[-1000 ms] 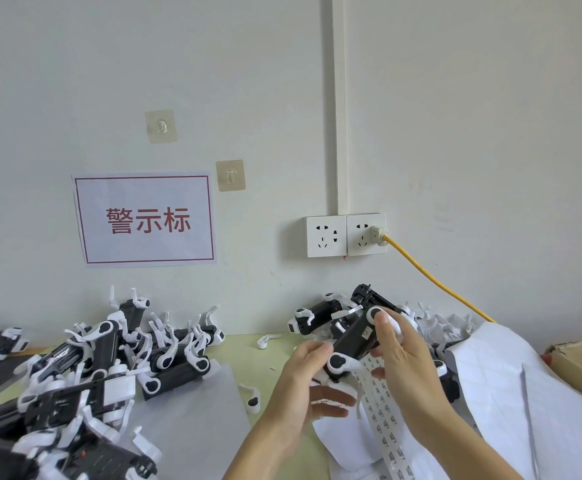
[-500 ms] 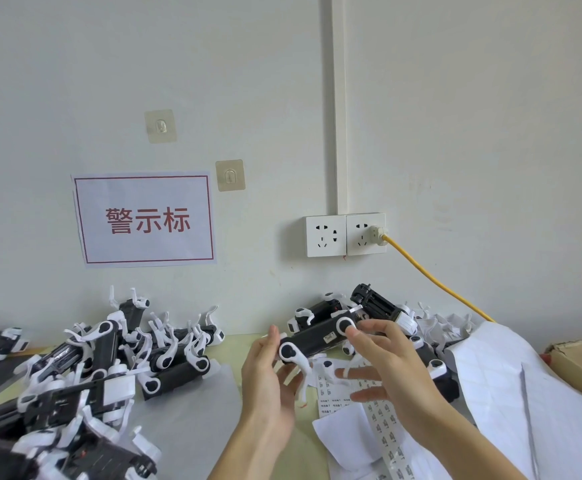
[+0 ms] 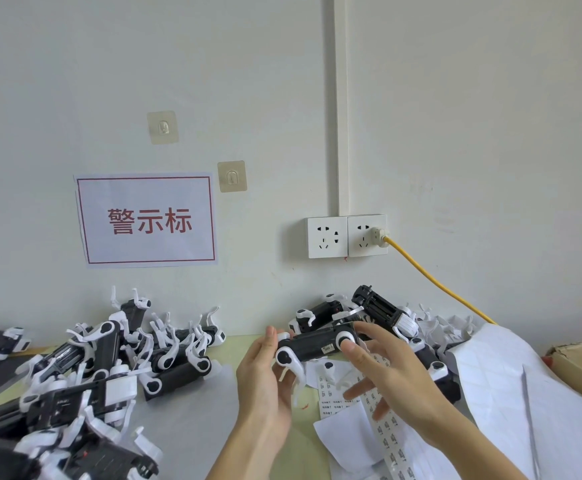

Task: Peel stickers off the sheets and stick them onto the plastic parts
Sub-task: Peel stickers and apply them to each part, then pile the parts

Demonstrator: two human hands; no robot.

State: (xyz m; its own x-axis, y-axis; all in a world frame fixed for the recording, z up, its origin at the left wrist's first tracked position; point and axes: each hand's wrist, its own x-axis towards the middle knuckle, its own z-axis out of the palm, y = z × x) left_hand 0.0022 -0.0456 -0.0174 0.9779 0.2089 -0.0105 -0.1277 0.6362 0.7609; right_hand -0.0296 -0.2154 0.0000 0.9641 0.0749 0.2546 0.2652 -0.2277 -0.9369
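The black plastic part [image 3: 314, 345] with white end caps lies level in the air, held between the two hands just below the wall socket [image 3: 346, 236] and above the tabletop [image 3: 244, 344]. A small sticker [image 3: 327, 348] already sits on its near face, towards the right end. The left hand [image 3: 265, 379] cradles the part's left end, fingers curled under a white clip; the right hand [image 3: 390, 372] grips the right end, thumb pressing on the round white cap, the other fingers spread loosely beneath.

Under the right hand lies the sticker strip [image 3: 379, 424], running down towards the viewer, with large peeled backing sheets [image 3: 511, 393] to the right of it. A heap of finished-looking parts [image 3: 102, 368] lies far to the left of the socket, a smaller pile [image 3: 379, 313] straight beneath it.

The step in hand looks like checking or seating the label. To do it well, the thumb should rub firmly across the sticker from one edge to the other, so that no corner lifts, while the left hand keeps the part from rolling. Whether the edges are fully down cannot be told.
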